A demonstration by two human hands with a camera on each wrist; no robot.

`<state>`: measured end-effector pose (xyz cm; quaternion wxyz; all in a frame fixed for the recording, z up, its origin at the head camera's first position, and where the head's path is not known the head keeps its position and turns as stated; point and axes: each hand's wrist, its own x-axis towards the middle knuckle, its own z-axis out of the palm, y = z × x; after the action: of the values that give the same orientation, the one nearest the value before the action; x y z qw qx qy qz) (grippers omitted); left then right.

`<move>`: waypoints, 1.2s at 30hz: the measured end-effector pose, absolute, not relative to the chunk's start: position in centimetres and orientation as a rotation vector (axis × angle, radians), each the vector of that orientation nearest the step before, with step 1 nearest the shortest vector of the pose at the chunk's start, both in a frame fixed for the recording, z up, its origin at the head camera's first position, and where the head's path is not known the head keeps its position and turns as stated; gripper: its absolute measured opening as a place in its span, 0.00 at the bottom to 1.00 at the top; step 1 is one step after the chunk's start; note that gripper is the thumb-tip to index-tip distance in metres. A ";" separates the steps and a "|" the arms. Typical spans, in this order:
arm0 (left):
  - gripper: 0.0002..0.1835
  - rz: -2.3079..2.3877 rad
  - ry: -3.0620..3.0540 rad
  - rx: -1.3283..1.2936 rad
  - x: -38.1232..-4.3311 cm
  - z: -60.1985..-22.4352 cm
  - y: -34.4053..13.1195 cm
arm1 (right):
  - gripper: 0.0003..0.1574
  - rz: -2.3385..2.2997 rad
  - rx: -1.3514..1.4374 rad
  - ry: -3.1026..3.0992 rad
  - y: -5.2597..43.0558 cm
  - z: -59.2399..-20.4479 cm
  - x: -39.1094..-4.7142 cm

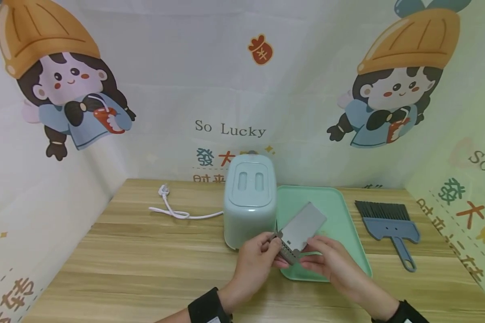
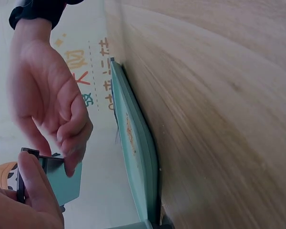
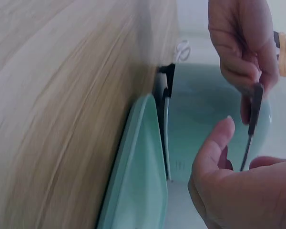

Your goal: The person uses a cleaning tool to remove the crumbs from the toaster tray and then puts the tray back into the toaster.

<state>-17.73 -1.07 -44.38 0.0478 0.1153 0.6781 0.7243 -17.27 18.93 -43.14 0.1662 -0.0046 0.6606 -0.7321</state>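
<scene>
A thin silver crumb tray (image 1: 305,224) with a dark slotted end is held tilted in front of the toaster, over the near left part of the green tray (image 1: 339,202). My left hand (image 1: 254,260) pinches its dark end between thumb and fingers. On the other side my right hand (image 1: 335,260) is at the lower right corner, fingers lightly bent. In the right wrist view, a gap shows between the right thumb (image 3: 224,129) and the crumb tray's edge (image 3: 250,138). Behind the hands stands the pale mint toaster (image 1: 250,220), its lid over the top.
The toaster's white cord and plug (image 1: 179,215) lie on the wooden table (image 1: 145,269) at left. A blue brush with dark bristles (image 1: 390,229) lies right of the green tray. Brown crumbs (image 2: 130,133) are scattered on that tray. A printed cloth hangs behind and at both sides.
</scene>
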 end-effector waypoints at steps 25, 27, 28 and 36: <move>0.10 1.822 2.977 0.988 -21.2 -38.8 -7.9 | 0.17 -2.057 0.123 2.059 22.1 -41.7 -16.8; 0.11 1.787 3.116 0.988 -22.3 -38.0 -8.9 | 0.18 -2.012 0.091 2.085 22.1 -41.8 -16.4; 0.12 1.779 3.155 0.969 -22.9 -37.7 -9.3 | 0.18 -1.990 0.074 2.095 22.1 -41.9 -16.2; 0.19 1.765 3.048 0.513 -26.2 -36.7 -10.8 | 0.15 -1.840 -0.111 2.013 20.4 -43.3 -14.6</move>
<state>-26.18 -10.80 -36.67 -0.2074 0.1410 0.8377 0.4852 -14.60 20.43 -43.29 0.2044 -0.0397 0.7219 -0.6599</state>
